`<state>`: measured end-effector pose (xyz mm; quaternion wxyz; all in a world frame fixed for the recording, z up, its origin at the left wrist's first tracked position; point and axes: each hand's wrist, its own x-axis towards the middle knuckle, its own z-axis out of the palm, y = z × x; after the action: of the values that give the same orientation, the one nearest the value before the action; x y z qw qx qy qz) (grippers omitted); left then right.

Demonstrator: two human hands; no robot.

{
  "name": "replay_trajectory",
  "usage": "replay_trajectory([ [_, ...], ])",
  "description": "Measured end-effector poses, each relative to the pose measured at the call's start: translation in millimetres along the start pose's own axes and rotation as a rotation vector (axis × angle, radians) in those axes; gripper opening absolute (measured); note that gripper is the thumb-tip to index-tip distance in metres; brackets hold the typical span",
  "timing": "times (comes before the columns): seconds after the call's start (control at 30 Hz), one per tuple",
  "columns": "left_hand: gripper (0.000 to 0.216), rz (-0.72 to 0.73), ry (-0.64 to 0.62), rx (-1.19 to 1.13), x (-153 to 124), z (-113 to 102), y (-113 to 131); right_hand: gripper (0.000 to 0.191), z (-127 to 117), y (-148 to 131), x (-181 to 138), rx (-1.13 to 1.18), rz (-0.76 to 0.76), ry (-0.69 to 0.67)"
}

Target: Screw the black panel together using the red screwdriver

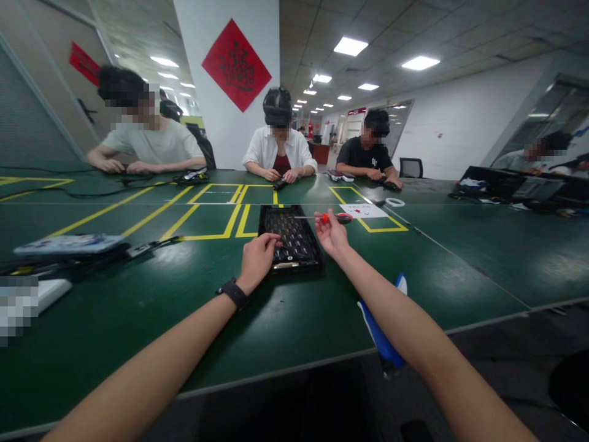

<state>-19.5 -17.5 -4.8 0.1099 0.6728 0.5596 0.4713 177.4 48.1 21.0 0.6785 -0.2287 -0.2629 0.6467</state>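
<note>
A black rectangular case [317,265] with rows of small cells inside lies on the green table in front of me. My left hand [258,259], a dark band on its wrist, rests at the case's left side. Its thumb and fingers are pinched together over the cells; whatever they hold is too small to make out. Beyond the right side of the case, my right hand [332,234] grips a screwdriver [343,218] with a red and black handle. The screwdriver lies about level, its thin shaft pointing left above the far part of the case.
Yellow tape [207,237] marks the green table [294,331]. Right of the case lie a white sheet [365,211] and a white ring [394,202]. A blue object [380,337] sits under my right forearm. Cables and a flat box [73,244] are at left. Several people sit opposite.
</note>
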Motion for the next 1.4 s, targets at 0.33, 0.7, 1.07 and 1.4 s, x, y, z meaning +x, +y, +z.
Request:
replay_trajectory([
  [0.33,0.025,-0.017,-0.059,0.051,2,2,-1,0.032,19,9,-28,-0.435,-0.285,-0.298],
  [0.7,0.026,0.009,-0.092,0.049,1,2,-3,0.036,25,12,-39,-0.486,-0.284,-0.351],
  [1.07,0.024,0.000,-0.102,0.081,3,2,-4,0.027,29,12,-57,-0.725,-0.373,-0.539],
  [1.4,0.025,-0.002,-0.120,0.023,0,-1,3,0.021,32,9,-71,-0.829,-0.460,-0.555],
])
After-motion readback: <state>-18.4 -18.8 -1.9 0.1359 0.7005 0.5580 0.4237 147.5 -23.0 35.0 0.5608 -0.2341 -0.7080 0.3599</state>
